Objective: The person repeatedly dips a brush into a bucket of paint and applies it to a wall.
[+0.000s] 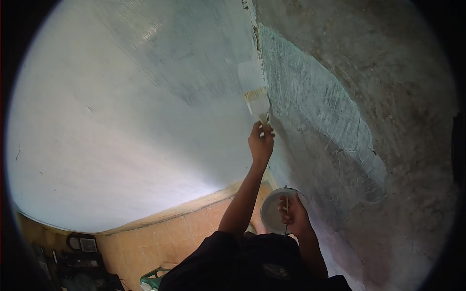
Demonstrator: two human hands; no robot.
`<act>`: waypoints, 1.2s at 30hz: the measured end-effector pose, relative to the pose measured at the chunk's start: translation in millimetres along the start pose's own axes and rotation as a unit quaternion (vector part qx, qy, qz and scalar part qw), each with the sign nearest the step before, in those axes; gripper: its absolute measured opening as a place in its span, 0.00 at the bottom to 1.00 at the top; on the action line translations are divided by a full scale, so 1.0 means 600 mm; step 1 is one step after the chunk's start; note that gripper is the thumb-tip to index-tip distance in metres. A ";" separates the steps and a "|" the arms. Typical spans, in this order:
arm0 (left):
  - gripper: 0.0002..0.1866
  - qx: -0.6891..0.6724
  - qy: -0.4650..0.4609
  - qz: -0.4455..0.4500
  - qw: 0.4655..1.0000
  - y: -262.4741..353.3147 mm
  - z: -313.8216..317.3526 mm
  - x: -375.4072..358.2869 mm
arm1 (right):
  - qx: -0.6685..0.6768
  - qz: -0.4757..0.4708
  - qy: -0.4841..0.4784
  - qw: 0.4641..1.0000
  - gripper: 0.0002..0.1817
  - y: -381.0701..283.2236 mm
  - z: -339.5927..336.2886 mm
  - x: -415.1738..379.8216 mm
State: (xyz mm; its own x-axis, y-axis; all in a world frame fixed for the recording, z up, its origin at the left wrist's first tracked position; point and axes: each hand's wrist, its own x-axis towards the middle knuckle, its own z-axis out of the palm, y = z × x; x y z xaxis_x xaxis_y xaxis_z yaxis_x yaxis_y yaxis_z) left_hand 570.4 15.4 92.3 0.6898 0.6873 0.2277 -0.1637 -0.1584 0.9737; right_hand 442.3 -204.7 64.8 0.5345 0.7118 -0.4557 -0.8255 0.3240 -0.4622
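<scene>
My left hand (262,145) is raised along the wall corner, its fingers closed around the handle of a wide paintbrush (258,103). The brush's bristles point upward and lie against the pale wall (145,97), just left of the corner. Lower down, my right hand (295,214) grips the wire handle of a paint bucket (270,209). That bucket hangs close to the corner, with a light grey-white surface showing inside it. Part of its rim is hidden behind my hand and dark clothing.
On the right stands a rough grey-brown wall (412,145) with a patch of pale green, scraped-looking paint (315,87). Orange tiles (184,228) cover the floor. A green plastic object (151,278) and dark clutter (85,259) are at the lower left.
</scene>
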 end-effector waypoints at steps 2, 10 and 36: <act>0.14 -0.011 -0.019 -0.042 0.999 -0.042 -0.008 -0.027 | -0.005 -0.008 -0.002 1.000 0.28 -0.003 -0.007 -0.004; 0.17 -0.123 -0.108 -0.302 0.939 -0.056 -0.058 -0.098 | -0.017 -0.009 0.003 1.000 0.28 0.006 -0.028 -0.013; 0.21 -0.115 -0.053 0.076 0.989 0.363 -0.048 0.013 | -0.016 -0.008 0.002 1.000 0.27 0.012 -0.045 -0.009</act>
State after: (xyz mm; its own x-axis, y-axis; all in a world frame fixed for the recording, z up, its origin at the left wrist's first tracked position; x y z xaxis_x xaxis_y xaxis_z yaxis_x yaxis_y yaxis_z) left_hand 519.8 6.4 306.2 0.7131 0.5879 0.3820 -0.4184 -0.0804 0.9047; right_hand 438.5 -222.8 43.3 0.5483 0.7040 -0.4515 -0.8108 0.3152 -0.4932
